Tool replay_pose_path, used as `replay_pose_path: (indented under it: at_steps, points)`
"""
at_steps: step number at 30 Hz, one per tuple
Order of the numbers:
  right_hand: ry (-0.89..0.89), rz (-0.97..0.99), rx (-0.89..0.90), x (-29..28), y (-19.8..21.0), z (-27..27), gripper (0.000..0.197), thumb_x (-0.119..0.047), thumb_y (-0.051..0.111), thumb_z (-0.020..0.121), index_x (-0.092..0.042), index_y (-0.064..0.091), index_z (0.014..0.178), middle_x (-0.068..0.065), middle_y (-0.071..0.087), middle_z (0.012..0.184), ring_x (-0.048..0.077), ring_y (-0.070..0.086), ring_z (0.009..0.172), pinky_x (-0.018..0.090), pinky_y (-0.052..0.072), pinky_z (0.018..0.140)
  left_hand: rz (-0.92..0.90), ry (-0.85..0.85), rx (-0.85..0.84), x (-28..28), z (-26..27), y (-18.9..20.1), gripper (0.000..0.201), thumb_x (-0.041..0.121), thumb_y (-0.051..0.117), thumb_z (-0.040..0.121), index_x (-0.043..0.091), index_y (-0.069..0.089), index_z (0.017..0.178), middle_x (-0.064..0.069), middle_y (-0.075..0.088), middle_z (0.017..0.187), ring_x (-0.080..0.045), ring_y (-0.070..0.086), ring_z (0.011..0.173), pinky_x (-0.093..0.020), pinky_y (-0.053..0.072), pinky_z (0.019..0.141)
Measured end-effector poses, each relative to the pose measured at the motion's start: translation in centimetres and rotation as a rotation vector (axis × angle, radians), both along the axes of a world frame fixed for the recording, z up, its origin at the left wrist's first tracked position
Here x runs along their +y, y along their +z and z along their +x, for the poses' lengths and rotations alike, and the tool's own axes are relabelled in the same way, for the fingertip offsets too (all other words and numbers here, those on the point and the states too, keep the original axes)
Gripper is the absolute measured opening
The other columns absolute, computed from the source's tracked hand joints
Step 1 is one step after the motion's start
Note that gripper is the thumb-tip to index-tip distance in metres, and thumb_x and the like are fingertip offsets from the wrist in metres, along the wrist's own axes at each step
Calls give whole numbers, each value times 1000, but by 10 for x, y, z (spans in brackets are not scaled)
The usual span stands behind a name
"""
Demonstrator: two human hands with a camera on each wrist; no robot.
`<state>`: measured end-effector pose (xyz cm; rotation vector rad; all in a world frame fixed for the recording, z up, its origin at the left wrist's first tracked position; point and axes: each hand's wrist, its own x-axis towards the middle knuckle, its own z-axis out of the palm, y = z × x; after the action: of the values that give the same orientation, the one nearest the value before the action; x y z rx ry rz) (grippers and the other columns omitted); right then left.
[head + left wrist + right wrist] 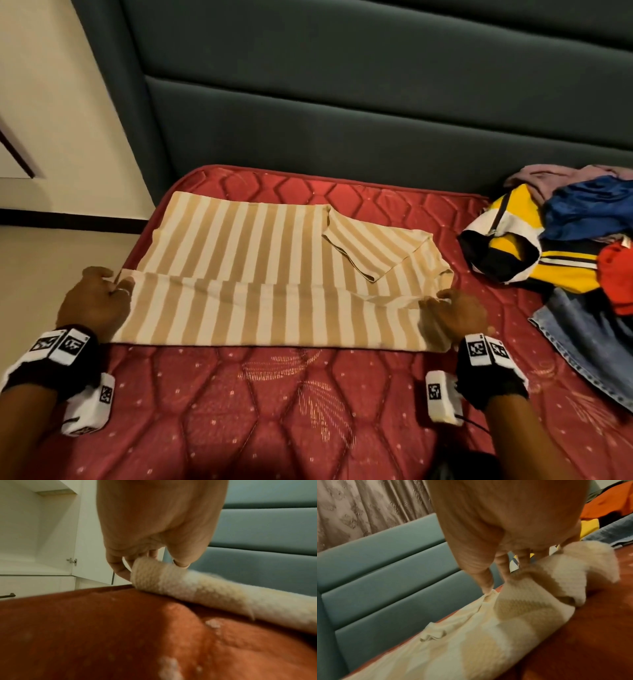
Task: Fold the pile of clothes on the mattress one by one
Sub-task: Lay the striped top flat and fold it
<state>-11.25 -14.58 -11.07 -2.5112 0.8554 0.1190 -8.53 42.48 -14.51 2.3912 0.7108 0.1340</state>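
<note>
A beige and white striped shirt (260,260) lies spread on the red quilted mattress (274,404), its near part folded over toward the far side and one sleeve folded across the top right. My left hand (106,291) pinches the left end of the folded edge (145,573). My right hand (442,305) pinches the right end of that edge (522,588). Both hands sit low, just above the mattress. A pile of unfolded clothes (561,240) lies at the right: yellow, blue, red and pink pieces and denim.
A dark teal padded headboard (342,120) stands behind the mattress. A cream wall and floor lie to the left (51,102). White cabinets (42,534) show in the left wrist view, and a curtain (368,507) shows in the right wrist view.
</note>
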Motion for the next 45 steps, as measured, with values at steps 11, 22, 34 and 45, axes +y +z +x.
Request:
replay_pose_path:
  at_steps: [11, 22, 34, 45]
  points:
    - [-578, 520, -434, 61, -21, -100, 62, -54, 56, 63, -16, 64, 111, 21, 66, 106, 38, 65, 98, 45, 55, 89, -162, 269, 5, -43, -106, 0, 45, 49, 60, 86, 6, 65, 98, -27, 69, 97, -47, 66, 90, -49, 53, 87]
    - [-627, 1197, -608, 58, -18, -84, 28, -16, 59, 96, -30, 62, 119, -2, 70, 110, 15, 65, 91, 31, 46, 71, -1096, 319, -283, -45, -85, 2, 53, 7, 58, 98, 24, 39, 145, -6, 52, 141, -17, 59, 113, -32, 51, 90]
    - [-711, 1061, -632, 43, -28, -67, 31, 0, 57, 91, -12, 63, 118, 3, 64, 93, 15, 57, 69, 24, 45, 50, -1141, 419, -293, -40, -64, 1, 39, 0, 56, 97, 12, 58, 135, -10, 58, 126, -8, 60, 83, -14, 55, 55]
    - [-776, 1084, -655, 19, -3, -55, 40, 1, 59, 89, -15, 61, 126, 2, 68, 91, 15, 63, 77, 34, 50, 67, -1155, 427, -265, -35, -75, 11, 38, 2, 60, 95, 15, 60, 132, -9, 58, 127, -10, 58, 79, -14, 55, 51]
